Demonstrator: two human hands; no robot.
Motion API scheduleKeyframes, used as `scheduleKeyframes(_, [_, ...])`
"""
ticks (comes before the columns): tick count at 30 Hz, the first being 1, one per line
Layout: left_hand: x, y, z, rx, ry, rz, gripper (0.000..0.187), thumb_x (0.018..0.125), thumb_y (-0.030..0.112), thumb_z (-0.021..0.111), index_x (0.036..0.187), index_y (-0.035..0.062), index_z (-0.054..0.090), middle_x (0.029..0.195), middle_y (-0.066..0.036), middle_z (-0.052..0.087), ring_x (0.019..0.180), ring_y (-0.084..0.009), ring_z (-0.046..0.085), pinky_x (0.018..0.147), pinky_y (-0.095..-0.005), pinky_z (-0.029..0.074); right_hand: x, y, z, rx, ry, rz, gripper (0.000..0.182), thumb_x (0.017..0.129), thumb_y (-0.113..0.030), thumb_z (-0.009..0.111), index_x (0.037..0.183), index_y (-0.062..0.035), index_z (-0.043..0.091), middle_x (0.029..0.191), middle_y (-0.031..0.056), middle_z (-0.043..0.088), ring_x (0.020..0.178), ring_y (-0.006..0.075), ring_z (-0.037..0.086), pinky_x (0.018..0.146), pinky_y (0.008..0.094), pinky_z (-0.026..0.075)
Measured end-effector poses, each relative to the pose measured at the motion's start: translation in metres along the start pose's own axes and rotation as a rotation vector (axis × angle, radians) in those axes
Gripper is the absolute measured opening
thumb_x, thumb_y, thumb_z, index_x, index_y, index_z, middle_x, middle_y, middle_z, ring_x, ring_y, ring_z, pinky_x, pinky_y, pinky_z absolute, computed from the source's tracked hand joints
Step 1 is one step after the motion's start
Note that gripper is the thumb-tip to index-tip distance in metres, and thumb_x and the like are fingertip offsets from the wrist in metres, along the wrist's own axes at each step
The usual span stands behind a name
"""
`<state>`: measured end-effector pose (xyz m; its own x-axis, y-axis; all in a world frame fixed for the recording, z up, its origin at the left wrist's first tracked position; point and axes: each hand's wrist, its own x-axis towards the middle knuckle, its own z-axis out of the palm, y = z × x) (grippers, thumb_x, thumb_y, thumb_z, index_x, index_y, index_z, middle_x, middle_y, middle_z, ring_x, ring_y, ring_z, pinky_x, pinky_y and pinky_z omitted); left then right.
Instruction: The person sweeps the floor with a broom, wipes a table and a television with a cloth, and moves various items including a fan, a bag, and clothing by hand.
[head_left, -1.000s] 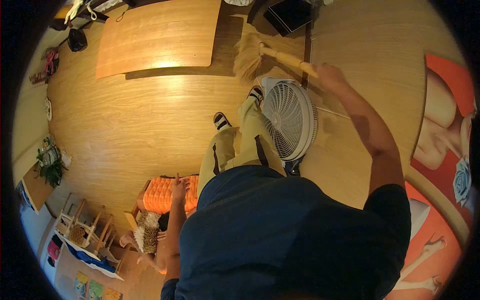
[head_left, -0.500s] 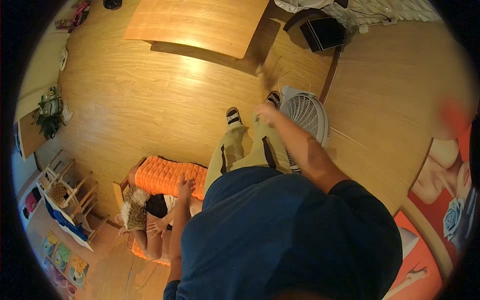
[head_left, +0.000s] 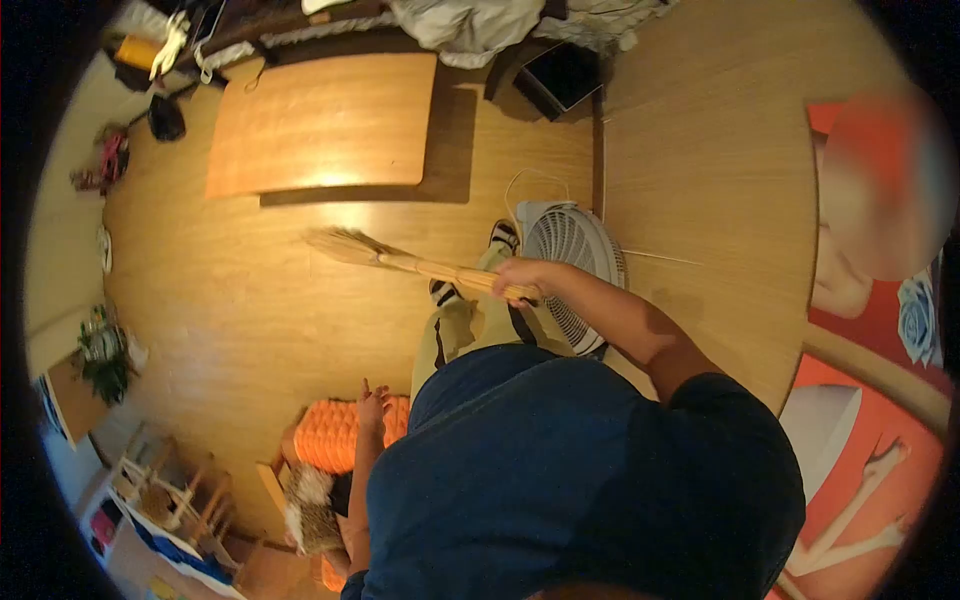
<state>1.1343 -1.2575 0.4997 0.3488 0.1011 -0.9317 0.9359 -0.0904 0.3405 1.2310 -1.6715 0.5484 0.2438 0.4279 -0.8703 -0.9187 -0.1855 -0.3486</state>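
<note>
My right hand (head_left: 518, 277) is closed round the handle of a straw broom (head_left: 425, 268). The broom lies almost level across the view, its bristles fanning out to the left above the floor. Below it are my legs and sandalled feet. My left hand (head_left: 373, 402) hangs at my left side with fingers apart and holds nothing. Behind that hand, in the view, is an orange quilted cover (head_left: 330, 432) on a low seat.
A grey fan (head_left: 575, 255) stands by my right foot. Ahead is a low wooden table (head_left: 325, 125), with a black box (head_left: 560, 80) near the wall. A person (head_left: 318, 510) is by the orange seat, partly hidden. Wooden racks (head_left: 180, 495) and a plant (head_left: 105, 365) are at left.
The view has shifted, so the table shows more fully. My right hand now holds the broom out to the left; before, it was a blur near my right foot. My left hand remains at my side.
</note>
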Motion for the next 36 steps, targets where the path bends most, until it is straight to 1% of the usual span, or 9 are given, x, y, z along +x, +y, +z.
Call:
scheduleKeyframes(7, [0.033, 0.115, 0.067, 0.119, -0.148, 0.096, 0.055, 0.082, 0.018, 0.046, 0.13, 0.0171, 0.019, 0.085, -0.004, 0.055, 0.073, -0.0143, 0.051, 0.062, -0.029, 0.04, -0.139, 0.015, -0.002, 0.677, 0.073, -0.081, 0.017, 0.076, -0.016, 0.053, 0.084, -0.003, 0.045, 0.062, 0.0053, 0.051, 0.045, 0.0106, 0.05, 0.035, 0.0208, 0.042])
scheduleKeyframes(11, [0.047, 0.177, 0.122, 0.234, -0.225, 0.186, 0.054, 0.084, 0.021, 0.043, 0.131, 0.0159, 0.017, 0.092, -0.006, 0.055, 0.08, -0.0174, 0.051, 0.067, -0.0319, 0.04, -0.148, 0.035, -0.03, 0.748, 0.178, -0.12, 0.02, 0.076, -0.018, 0.054, 0.086, -0.0036, 0.043, 0.065, 0.0055, 0.051, 0.047, 0.011, 0.051, 0.037, 0.0201, 0.043])
scheduleKeyframes(17, [0.035, 0.271, 0.221, 0.431, -0.24, 0.272, 0.052, 0.085, 0.018, 0.042, 0.13, 0.0195, 0.018, 0.094, -0.009, 0.055, 0.08, -0.0183, 0.052, 0.066, -0.0317, 0.042, -0.171, 0.02, -0.112, 1.142, 0.042, -0.286, 0.02, 0.077, -0.021, 0.05, 0.089, -0.0058, 0.045, 0.07, 0.0067, 0.053, 0.049, 0.0107, 0.051, 0.039, 0.0203, 0.043])
scheduleKeyframes(20, [0.031, 0.313, 0.27, 0.415, -0.271, 0.317, 0.053, 0.085, 0.018, 0.042, 0.131, 0.0202, 0.016, 0.098, -0.01, 0.053, 0.082, -0.0191, 0.052, 0.067, -0.0321, 0.042, -0.189, 0.01, -0.144, 1.204, 0.174, -0.349, 0.025, 0.077, -0.026, 0.05, 0.09, -0.0061, 0.044, 0.068, 0.0075, 0.053, 0.047, 0.0122, 0.05, 0.037, 0.0206, 0.041])
scheduleKeyframes(23, [0.054, 0.36, 0.31, 0.291, -0.305, 0.187, 0.056, 0.085, 0.017, 0.044, 0.131, 0.022, 0.012, 0.101, -0.01, 0.052, 0.081, -0.0197, 0.053, 0.068, -0.0327, 0.043, -0.21, 0.006, -0.18, 1.219, 0.13, -0.443, 0.026, 0.075, -0.027, 0.052, 0.089, -0.0066, 0.044, 0.063, 0.0071, 0.052, 0.044, 0.0129, 0.049, 0.036, 0.0209, 0.039])
scheduleKeyframes(24, [0.055, 0.375, 0.325, 0.336, -0.249, 0.301, 0.057, 0.084, 0.018, 0.045, 0.131, 0.0221, 0.013, 0.103, -0.011, 0.051, 0.079, -0.0196, 0.054, 0.065, -0.0328, 0.044, -0.219, 0.002, -0.189, 1.259, 0.166, -0.403, 0.026, 0.074, -0.027, 0.051, 0.09, -0.007, 0.044, 0.062, 0.007, 0.051, 0.045, 0.0136, 0.049, 0.035, 0.022, 0.039])
scheduleKeyframes(27, [0.027, 0.442, 0.38, 0.786, -0.156, 1.062, 0.065, 0.077, 0.004, 0.05, 0.131, 0.0184, 0.017, 0.093, -0.009, 0.054, 0.072, -0.0139, 0.053, 0.06, -0.0245, 0.044, -0.231, 0.001, -0.219, 1.361, 0.276, -0.372, 0.026, 0.073, -0.027, 0.052, 0.087, -0.0061, 0.045, 0.061, 0.0074, 0.051, 0.044, 0.0139, 0.049, 0.034, 0.0219, 0.038])
scheduleKeyframes(29, [0.028, 0.489, 0.421, 0.796, -0.246, 1.304, 0.056, 0.077, 0.001, 0.048, 0.127, 0.0152, 0.029, 0.093, -0.01, 0.054, 0.073, -0.016, 0.053, 0.063, -0.0259, 0.045, -0.234, 0.002, -0.235, 1.424, 0.355, -0.379, 0.027, 0.072, -0.027, 0.054, 0.085, -0.0049, 0.047, 0.06, 0.0079, 0.051, 0.043, 0.0136, 0.048, 0.033, 0.0207, 0.036])
scheduleKeyframes(36, [0.012, 0.604, 0.548, 1.04, -0.381, 1.582, 0.046, 0.074, 0.007, 0.05, 0.119, 0.0089, 0.041, 0.106, -0.017, 0.05, 0.095, -0.0323, 0.05, 0.079, -0.035, 0.042, -0.201, 0.015, -0.302, 1.543, 0.363, -0.481, 0.022, 0.072, -0.025, 0.053, 0.081, -0.0075, 0.044, 0.054, 0.0074, 0.048, 0.04, 0.0161, 0.047, 0.031, 0.0239, 0.037])
